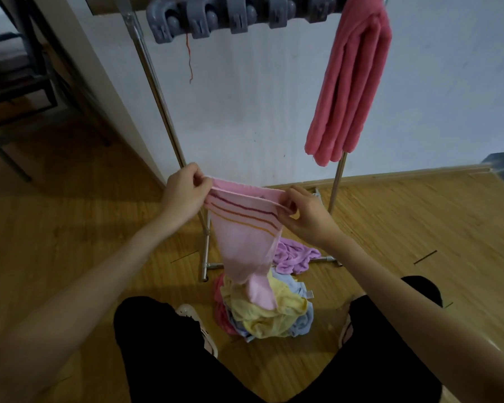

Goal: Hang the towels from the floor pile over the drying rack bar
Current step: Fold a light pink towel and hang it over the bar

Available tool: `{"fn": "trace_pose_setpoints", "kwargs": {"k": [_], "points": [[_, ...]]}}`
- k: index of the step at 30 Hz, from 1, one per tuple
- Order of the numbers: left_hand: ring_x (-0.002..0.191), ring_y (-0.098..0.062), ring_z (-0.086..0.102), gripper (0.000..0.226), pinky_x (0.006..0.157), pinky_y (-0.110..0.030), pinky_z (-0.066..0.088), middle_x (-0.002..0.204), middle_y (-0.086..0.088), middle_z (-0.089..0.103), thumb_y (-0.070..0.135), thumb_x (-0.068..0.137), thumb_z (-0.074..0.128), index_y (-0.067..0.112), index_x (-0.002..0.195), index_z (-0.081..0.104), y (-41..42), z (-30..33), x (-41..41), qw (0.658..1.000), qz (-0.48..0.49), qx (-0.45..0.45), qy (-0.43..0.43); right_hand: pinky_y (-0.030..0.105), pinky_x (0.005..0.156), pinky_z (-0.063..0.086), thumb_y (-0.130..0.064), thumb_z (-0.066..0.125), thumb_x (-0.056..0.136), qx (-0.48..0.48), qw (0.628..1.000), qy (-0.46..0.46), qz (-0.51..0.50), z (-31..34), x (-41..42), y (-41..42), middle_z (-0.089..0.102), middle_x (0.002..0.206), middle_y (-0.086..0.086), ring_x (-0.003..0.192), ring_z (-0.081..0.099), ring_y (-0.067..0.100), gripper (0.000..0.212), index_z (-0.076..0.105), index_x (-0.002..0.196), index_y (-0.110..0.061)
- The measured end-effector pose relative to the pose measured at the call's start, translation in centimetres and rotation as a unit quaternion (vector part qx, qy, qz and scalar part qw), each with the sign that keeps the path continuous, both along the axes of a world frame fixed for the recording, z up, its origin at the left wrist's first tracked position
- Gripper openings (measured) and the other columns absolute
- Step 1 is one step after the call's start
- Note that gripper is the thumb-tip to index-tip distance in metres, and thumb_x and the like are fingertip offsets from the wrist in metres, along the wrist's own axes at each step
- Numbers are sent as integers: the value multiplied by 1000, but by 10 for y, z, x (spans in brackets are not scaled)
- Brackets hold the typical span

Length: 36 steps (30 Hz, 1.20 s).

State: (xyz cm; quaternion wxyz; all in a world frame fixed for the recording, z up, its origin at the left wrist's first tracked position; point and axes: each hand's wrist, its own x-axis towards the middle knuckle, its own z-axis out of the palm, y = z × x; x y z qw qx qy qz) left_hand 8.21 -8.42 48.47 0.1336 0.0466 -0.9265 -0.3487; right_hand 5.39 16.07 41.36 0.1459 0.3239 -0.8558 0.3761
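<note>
Holding a pink striped towel stretched between both hands

Standing over a yellow-brown wood-plank floor [405, 228], facing a white wall. Ahead, a silver metal drying rack [157, 91] with slanted uprights and a foot frame on the floor. Draped over its upper right end, a folded coral-pink terry towel [352, 82], hanging free. Held out in front at mid-height, a pale pink towel with dark red and orange stripes [245, 237], top edge pulled taut, lower end trailing down onto a floor pile of yellow, blue and pink towels [268, 315]. Beside the pile, against the rack's foot, a crumpled lilac towel [294, 255]. Along the top, grey plastic clips [216, 18], probably clamped on the rack's bar. Left hand [184, 193] pinching the towel's left corner; right hand [306, 213] pinching the right corner.
</note>
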Motion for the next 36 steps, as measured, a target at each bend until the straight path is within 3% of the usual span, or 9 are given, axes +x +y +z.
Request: {"fn": "trace_pose_setpoints", "kwargs": {"k": [3,6,9,13,15,20,27,32,36], "points": [[60,-19,59,16,57,-32,51,67,-8,60,16,88,61,8,75,57,-7,1,5,988,-40,-150,-20,39,56,45,-9,62,83,56,998,-5,35,13,-6,9,52,73,1,61,49,19,9,56,81,-3],[58,-20,54,23,56,-34,49,59,-7,56,19,81,65,9,63,56,-10,4,7,974,-62,-212,-46,37,58,47,-11,63,88,86,994,-8,59,26,-9,13,57,74,0,62,53,19,7,59,87,-5],[57,-21,55,27,57,-36,51,56,-8,56,22,77,66,9,57,54,-12,10,5,977,-51,-201,-47,32,59,47,-16,63,90,77,995,3,67,44,-9,16,61,75,4,63,54,18,12,61,88,-4],[61,-23,59,27,58,-36,51,59,-10,61,24,75,70,6,57,60,-11,34,0,985,-68,-152,-43,36,61,48,-19,65,89,49,998,1,31,67,-15,24,63,75,6,64,56,20,17,64,90,-2],[60,-21,59,27,57,-33,49,55,-8,60,22,74,70,6,53,61,-10,51,-1,987,-88,-132,-36,35,60,48,-19,65,89,23,999,3,21,78,-17,29,61,72,1,63,54,12,15,64,90,-3],[55,-23,58,24,56,-32,50,53,-8,60,12,77,68,7,53,63,-8,94,-5,989,-104,-78,71,20,56,41,-15,59,93,-87,995,43,-8,108,-15,25,58,69,2,62,50,16,11,59,90,-4],[52,-16,57,18,52,-29,49,53,-4,61,13,76,68,10,58,68,3,94,-5,972,-37,-83,216,10,60,38,-12,63,90,-67,995,72,-25,115,-22,26,52,71,-15,65,50,2,9,61,85,-4],[49,-15,55,25,49,-28,46,49,-1,57,16,76,69,12,51,63,5,84,-4,981,-61,-99,155,7,60,37,-9,64,89,-48,997,57,-26,116,-21,31,48,69,-20,66,50,-4,20,51,76,-17],[48,-17,53,33,49,-27,42,45,-4,54,13,75,68,13,44,56,8,74,3,985,-90,-94,111,13,56,39,-10,66,87,-72,996,21,-45,108,-20,31,52,66,-16,59,49,2,17,54,77,-15]]}}
